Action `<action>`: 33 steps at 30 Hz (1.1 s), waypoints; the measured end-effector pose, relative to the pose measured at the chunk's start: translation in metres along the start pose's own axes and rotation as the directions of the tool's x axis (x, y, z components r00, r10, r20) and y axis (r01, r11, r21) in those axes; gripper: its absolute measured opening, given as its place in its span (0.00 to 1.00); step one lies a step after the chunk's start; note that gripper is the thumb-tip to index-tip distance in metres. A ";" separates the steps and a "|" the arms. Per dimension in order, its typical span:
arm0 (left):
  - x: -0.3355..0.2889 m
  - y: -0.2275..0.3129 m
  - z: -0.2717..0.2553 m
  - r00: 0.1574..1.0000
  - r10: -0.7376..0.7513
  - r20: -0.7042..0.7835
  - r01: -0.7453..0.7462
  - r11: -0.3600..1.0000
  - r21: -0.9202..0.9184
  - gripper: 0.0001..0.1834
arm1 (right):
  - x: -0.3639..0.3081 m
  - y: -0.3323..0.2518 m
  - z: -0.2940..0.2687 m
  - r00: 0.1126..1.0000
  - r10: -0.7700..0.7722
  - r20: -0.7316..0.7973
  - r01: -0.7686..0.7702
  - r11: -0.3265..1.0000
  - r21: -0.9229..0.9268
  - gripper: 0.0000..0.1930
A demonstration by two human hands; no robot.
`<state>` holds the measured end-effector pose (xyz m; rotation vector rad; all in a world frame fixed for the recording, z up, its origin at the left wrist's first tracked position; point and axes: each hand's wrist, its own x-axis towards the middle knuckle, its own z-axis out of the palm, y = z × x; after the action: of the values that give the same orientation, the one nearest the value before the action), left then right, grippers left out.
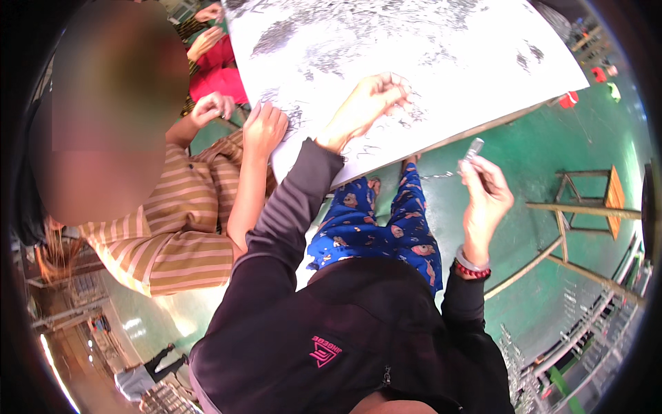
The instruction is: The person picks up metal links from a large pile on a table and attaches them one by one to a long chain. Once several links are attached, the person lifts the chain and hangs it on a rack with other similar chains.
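Observation:
Over the bright white tabletop (365, 148), my left hand (369, 103) has its thumb and fingertips drawn together. What they hold, if anything, is too small to make out. Small dark, thin pieces (414, 114) lie scattered by its fingertips. Out past the table's near edge, my right hand (488, 196) pinches a short, silvery, partly clear piece (474, 148) that sticks up from the fingers. A thin, pale, beaded-looking strand (438, 175) shows to the left of that hand; whether it is joined to the piece cannot be seen.
More heaps of dark pieces (283, 34) cover the table farther off. A person in a striped top (186, 255) sits close on my left, one hand (265, 127) on the table edge. Beyond is someone in red (221, 72). A wooden stool (614, 200) stands to the right.

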<state>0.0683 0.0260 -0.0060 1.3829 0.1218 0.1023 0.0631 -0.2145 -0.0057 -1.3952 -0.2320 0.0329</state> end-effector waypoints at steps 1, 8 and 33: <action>-0.011 0.008 0.019 0.997 0.024 0.069 -0.020 0.998 -0.059 0.08 | 0.001 0.004 0.000 1.000 0.005 0.009 -0.005 1.000 0.002 0.09; -0.045 0.007 0.068 0.986 0.006 0.166 0.004 0.998 -0.057 0.10 | -0.009 0.014 0.010 0.999 0.003 0.053 -0.004 1.000 0.021 0.09; -0.072 0.005 0.082 0.977 0.215 -0.019 -0.199 0.932 0.304 0.06 | 0.184 0.098 0.055 0.875 -0.245 0.419 0.479 0.572 -0.666 0.12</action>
<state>0.0088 -0.0636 0.0160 1.6964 0.0344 0.3066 0.2442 -0.1141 -0.0661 -2.1656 -0.8636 -0.2473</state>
